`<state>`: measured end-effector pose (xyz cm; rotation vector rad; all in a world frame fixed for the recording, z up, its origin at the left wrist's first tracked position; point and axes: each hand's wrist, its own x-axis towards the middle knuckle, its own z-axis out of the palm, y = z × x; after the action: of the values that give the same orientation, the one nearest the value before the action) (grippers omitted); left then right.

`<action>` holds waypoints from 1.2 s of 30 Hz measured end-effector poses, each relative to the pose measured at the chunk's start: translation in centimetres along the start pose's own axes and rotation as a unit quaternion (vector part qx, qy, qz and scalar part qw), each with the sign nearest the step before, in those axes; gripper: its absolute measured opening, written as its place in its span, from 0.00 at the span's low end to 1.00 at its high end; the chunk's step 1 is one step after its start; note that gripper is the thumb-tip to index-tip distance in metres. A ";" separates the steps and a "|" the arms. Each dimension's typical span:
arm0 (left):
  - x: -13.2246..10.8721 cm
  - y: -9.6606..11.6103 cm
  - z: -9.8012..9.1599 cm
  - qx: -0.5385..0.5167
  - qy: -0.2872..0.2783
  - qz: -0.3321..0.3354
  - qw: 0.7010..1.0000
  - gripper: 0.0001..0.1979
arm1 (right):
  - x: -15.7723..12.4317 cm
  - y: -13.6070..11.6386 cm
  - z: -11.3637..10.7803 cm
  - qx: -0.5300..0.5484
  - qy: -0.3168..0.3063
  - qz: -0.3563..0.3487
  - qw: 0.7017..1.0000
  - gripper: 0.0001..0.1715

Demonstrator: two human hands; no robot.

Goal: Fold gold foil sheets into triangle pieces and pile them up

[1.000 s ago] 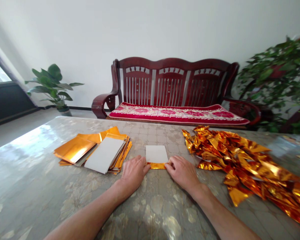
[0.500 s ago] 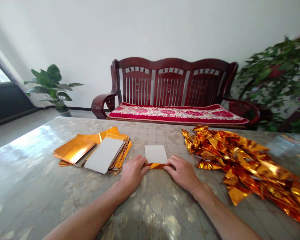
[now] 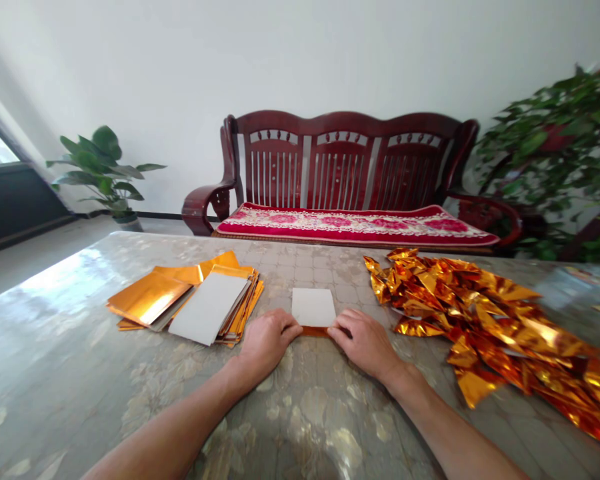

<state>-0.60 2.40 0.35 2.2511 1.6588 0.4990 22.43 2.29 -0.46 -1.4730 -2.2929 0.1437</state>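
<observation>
A small sheet of foil paper (image 3: 313, 308) lies white side up on the marbled table (image 3: 80, 373), its near edge folded up to show a narrow gold strip. My left hand (image 3: 266, 341) pinches the left end of that folded strip. At the strip's right end my right hand (image 3: 365, 341) pinches it in the same way. Both hands rest on the table with fingers curled over the fold.
A stack of flat gold sheets (image 3: 190, 301), one white side up, lies to the left. A heap of crumpled folded gold foil pieces (image 3: 485, 320) spreads over the right side. Behind the table stand a dark red wooden bench (image 3: 345, 180) and potted plants (image 3: 105, 173).
The folded gold strip at the sheet's near edge has become narrower and flatter as both hands rolled or pressed it forward. The hands stayed at its two ends.
</observation>
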 end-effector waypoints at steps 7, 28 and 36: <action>0.4 -0.1 0.1 -0.013 0.017 -0.034 0.999 0.14 | 0.2 -0.4 0.2 -0.012 0.010 0.031 0.999 0.13; 0.8 -0.4 0.4 0.063 0.040 -0.009 0.997 0.15 | 0.3 -0.8 0.4 -0.062 0.023 0.051 0.997 0.13; 0.7 -0.6 0.4 0.062 0.049 0.002 0.997 0.10 | 0.2 -0.8 0.5 -0.069 0.033 0.061 0.995 0.09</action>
<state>-0.72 3.23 -0.15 2.3531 1.7784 0.5292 21.52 2.20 -0.64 -1.6629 -2.1982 -0.0297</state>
